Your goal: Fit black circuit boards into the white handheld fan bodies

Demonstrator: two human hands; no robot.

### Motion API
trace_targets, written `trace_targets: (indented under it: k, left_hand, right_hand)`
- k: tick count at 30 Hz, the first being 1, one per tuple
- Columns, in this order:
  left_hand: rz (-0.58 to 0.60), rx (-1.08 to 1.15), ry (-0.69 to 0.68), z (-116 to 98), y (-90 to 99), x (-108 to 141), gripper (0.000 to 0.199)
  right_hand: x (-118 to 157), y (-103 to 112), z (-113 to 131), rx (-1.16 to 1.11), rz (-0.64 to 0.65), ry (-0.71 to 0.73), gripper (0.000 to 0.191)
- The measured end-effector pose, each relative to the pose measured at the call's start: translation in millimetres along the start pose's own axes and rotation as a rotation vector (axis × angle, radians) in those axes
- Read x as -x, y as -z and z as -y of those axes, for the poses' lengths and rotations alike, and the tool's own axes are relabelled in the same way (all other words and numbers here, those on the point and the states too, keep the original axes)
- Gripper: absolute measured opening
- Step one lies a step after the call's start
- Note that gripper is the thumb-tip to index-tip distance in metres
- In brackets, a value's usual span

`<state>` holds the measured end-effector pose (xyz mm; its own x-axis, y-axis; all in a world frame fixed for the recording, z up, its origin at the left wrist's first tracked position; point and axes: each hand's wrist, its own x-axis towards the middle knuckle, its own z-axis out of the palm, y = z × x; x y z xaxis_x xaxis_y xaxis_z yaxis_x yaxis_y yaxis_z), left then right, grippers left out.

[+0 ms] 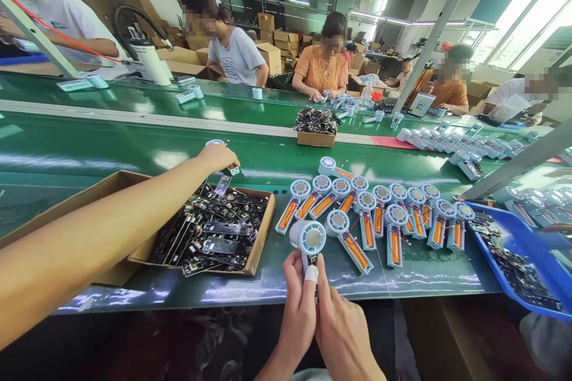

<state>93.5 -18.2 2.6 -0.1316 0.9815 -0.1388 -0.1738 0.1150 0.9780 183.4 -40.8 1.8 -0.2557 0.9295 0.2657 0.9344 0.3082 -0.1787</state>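
My left hand [297, 305] and my right hand [342, 321] are both closed around the handle of a light blue handheld fan [312, 238] at the table's front edge. Its round head points up and away from me. A dark circuit board [313, 260] shows at the top of the handle, mostly covered by my fingers. White tape wraps my left thumb. Just beyond my hands lie several similar fan bodies [395, 232], with orange insides and thin wires in their open handles.
A cardboard box [265, 232] of circuit boards stands left, with a co-worker's arm [134, 220] reaching over it. At right is a blue tray [496, 256] of boards. A smaller box [316, 139] sits across the green conveyor belt [259, 161]. Several people work opposite. A metal post [440, 30] slants at right.
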Motion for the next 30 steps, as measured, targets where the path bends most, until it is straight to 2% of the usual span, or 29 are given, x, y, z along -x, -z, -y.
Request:
trace_targets:
  k: [3,5,7,10,11,14,15,17,20,22,26,30]
  left_hand:
    - [0.017,0.031,0.094,2.5,2.1,-0.1,0.039]
    - [0.047,-0.029,0.128,-1.3,7.3,-0.3,0.037]
    - [0.111,-0.227,0.069,-12.6,17.2,-2.7,0.031]
    - [0.261,-0.707,-0.129,-43.7,39.9,-15.5,0.027]
    - [0.257,-0.874,-0.198,-56.5,48.3,-22.9,0.031]
    - [-0.030,-1.345,-0.450,-93.5,70.3,-52.0,0.032]
    - [-0.074,-1.511,-0.459,-103.2,75.8,-62.4,0.033]
    - [-0.027,-1.761,-0.395,-116.4,84.2,-80.0,0.034]
    - [0.050,-1.827,-0.339,-122.3,91.9,-93.4,0.029]
    - [0.060,-1.827,-0.324,-120.7,95.4,-94.2,0.029]
    - [0.021,-1.823,-0.332,-112.5,104.5,-88.3,0.038]
    - [-0.034,-1.822,-0.397,-104.1,123.1,-87.6,0.042]
  right_hand:
    - [-3.4,-2.7,0.5,0.037,-0.048,0.051,0.082]
    - [-5.9,-2.5,-1.3,0.011,-0.111,0.073,0.079]
    - [-6.8,-0.7,-6.0,-0.011,-0.158,0.086,0.072]
    - [-5.8,1.7,-18.9,0.007,-0.209,0.116,0.064]
    - [-5.7,1.4,-23.9,0.024,-0.221,0.127,0.063]
    - [-7.8,-5.4,-37.0,0.069,-0.250,0.167,0.063]
    - [-9.2,-9.5,-40.1,0.076,-0.261,0.180,0.064]
    - [-11.5,-18.3,-43.9,0.073,-0.279,0.185,0.065]
    - [-11.0,-25.8,-45.8,0.018,-0.261,0.148,0.065]
    - [-7.5,-22.5,-47.6,-0.050,-0.229,0.136,0.064]
    - [0.4,3.9,-61.9,-0.190,-0.184,0.109,0.059]
    - [-1.6,36.2,-88.4,-0.294,-0.244,0.000,0.046]
